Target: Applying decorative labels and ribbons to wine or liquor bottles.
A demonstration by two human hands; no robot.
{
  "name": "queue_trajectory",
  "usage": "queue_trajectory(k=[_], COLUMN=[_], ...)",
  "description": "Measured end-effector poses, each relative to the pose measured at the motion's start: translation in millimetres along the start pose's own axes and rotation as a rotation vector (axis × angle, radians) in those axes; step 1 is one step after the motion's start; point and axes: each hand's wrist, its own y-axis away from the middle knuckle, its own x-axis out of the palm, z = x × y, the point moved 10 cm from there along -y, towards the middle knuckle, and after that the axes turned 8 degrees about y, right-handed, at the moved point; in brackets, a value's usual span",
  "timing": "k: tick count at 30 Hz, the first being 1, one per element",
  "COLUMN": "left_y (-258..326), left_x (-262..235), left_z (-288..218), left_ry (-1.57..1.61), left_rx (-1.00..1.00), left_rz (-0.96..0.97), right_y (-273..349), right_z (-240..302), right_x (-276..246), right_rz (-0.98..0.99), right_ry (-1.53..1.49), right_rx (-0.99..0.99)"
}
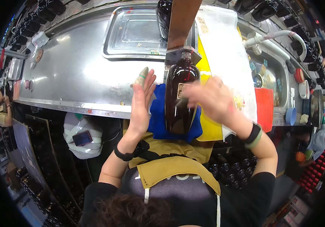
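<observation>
A dark brown glass bottle [177,113] lies on a folded blue cloth [157,120], its neck pointing away from me. The neck end rests at a metal bracket [174,56] below an upright brown board [181,22]. On the bottle's upper face is a small tan label [181,92]. My left hand [143,96] is raised just left of the bottle, fingers straight and apart from it. One of its fingertips wears a greyish cover with a green band. My right hand [211,99] is over the bottle's right side by the label. Motion smears its fingers, so contact is unclear.
A metal tray [111,38] lies on the steel counter [75,72] at back left. Right of the bottle are a yellow sheet [208,128], white paper [226,49] and a red board [264,109]. Beyond them is a sink [283,75] with a curved tap [279,34].
</observation>
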Motion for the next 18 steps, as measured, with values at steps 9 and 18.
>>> queue_trajectory(k=[9,18], left_y=[-1,-2], left_x=[0,-1], left_z=[-6,-11], left_ry=[0.008,0.021], left_rx=[0.029,0.027], left_rz=[-0.004,0.012], right_y=[-28,22], right_z=[52,11], right_x=[20,1], right_rz=[0.245,-0.081], right_ry=[0.088,0.162], right_rx=[-0.172,-0.303])
